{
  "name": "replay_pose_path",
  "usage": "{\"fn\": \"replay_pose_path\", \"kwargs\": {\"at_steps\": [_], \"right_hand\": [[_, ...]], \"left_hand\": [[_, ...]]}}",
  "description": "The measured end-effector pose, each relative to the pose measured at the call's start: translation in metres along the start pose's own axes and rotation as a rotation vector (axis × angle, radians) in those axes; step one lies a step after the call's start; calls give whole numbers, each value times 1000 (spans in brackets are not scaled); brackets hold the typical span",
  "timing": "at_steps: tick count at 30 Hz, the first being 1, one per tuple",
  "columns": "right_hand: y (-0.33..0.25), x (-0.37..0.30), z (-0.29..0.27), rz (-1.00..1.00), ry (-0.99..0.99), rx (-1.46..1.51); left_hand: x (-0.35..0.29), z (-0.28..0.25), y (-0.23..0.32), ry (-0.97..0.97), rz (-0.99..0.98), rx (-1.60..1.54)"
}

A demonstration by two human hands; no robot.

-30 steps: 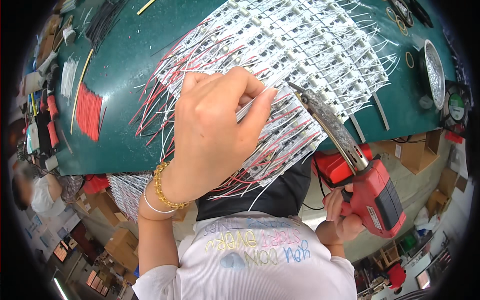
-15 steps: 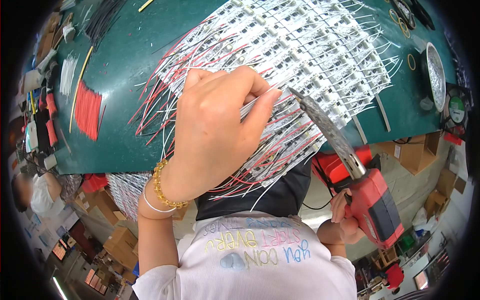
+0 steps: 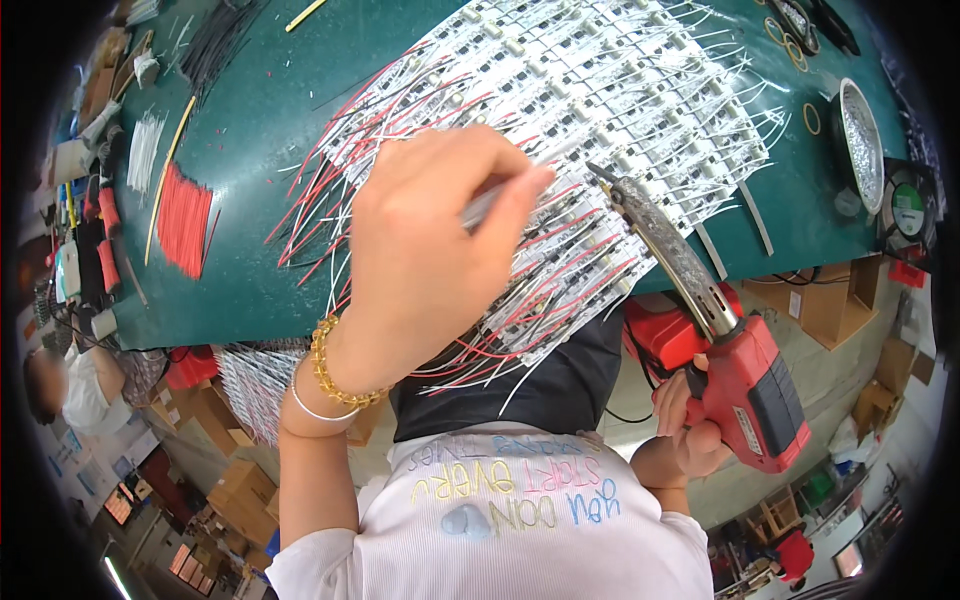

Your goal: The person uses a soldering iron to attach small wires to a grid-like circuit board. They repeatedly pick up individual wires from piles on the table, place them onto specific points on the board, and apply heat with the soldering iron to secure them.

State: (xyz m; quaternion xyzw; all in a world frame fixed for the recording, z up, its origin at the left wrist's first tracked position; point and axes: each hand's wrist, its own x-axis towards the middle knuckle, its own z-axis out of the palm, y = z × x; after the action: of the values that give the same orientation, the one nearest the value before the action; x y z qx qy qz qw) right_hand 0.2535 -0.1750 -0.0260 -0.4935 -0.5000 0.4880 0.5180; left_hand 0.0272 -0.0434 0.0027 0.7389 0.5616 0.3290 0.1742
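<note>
i see my left hand (image 3: 425, 250) pinching a thin silvery rod (image 3: 500, 195) over rows of small white circuit strips (image 3: 600, 100) bristling with red and white wires on the green mat (image 3: 270, 150). my right hand (image 3: 685, 425) grips a red soldering gun (image 3: 745, 385); its scorched metal barrel has swung up onto the strips.

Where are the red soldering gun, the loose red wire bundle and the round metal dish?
Soldering gun (image 3: 755, 400), head view, on its red body.
Red wire bundle (image 3: 183, 220), head view, middle of the bundle.
Metal dish (image 3: 862, 140), head view, on its shiny inside.
</note>
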Motion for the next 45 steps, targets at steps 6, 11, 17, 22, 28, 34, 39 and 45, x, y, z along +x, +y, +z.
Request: {"fn": "replay_pose_path", "kwargs": {"at_steps": [6, 11, 17, 22, 28, 34, 39, 45], "right_hand": [[-5, -1, -6, 0, 27, 72], [-4, -14, -15, -26, 31, 108], [-6, -14, -16, 19, -42, 80], [-6, -10, -3, 47, -2, 137], [-7, -13, -3, 86, 59, 103], [-4, -11, -9, 54, -32, 35], [-8, -6, -12, 71, -68, 112], [-4, -7, -11, 47, -32, 98]], "left_hand": [[-7, -11, 13, 80, 27, -118], [-14, 5, 14, -28, -4, -105], [-17, 18, 12, 71, -32, -31], [-18, 25, 8, 115, 44, 12], [-18, 27, 5, 136, 74, 20], [-18, 28, 5, 142, 98, 40], [-18, 21, 12, 83, 37, 70], [-19, 27, 7, 139, 81, 33]]}}
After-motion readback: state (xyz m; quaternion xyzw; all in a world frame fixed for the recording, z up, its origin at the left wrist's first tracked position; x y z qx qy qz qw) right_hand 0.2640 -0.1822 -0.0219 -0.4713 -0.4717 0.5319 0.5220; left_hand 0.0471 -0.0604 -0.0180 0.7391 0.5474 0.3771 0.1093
